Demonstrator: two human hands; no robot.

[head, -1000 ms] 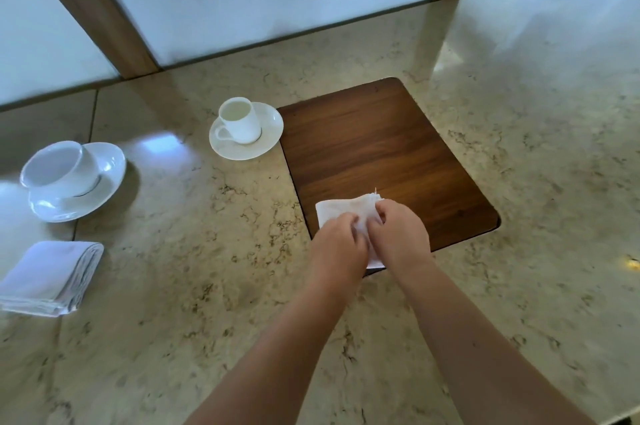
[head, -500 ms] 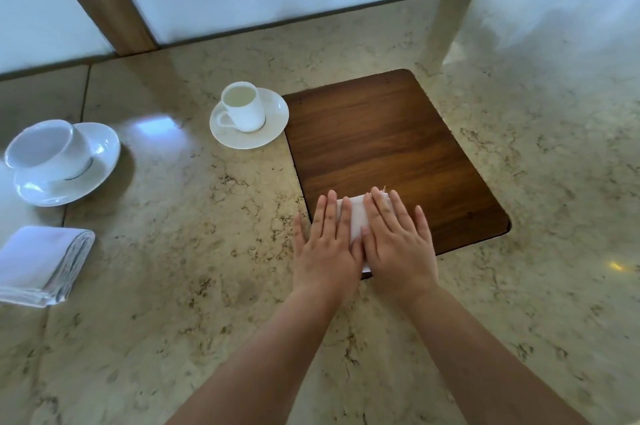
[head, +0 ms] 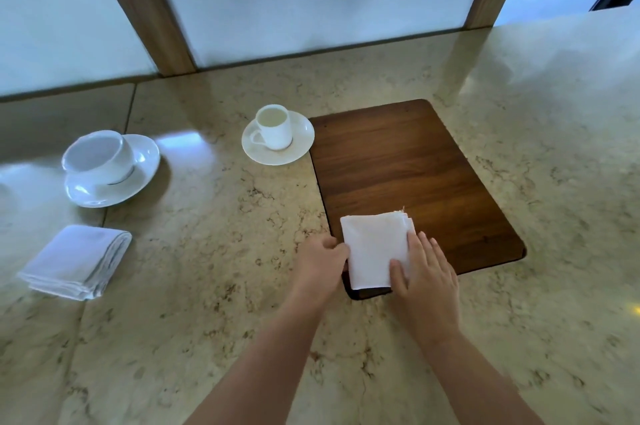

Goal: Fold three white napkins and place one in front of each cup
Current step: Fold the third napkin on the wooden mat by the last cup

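Note:
A folded white napkin (head: 375, 248) lies on the near left corner of a dark wooden board (head: 408, 175). My left hand (head: 320, 263) grips its left edge with curled fingers. My right hand (head: 427, 272) holds its right side, thumb on top of the cloth near the lower right corner. A small white cup (head: 275, 126) stands on a saucer just left of the board's far corner. A wider white cup (head: 97, 156) sits on a saucer at the left, with another folded white napkin (head: 78, 262) lying in front of it.
The marble counter (head: 207, 268) runs back to a frosted glass wall with wooden posts (head: 138, 5). A seam in the stone runs past the left saucer.
Both hands lay flat, pressing the napkin down; now they have slid apart to its left and right edges, uncovering the folded square. The camera has tilted up slightly.

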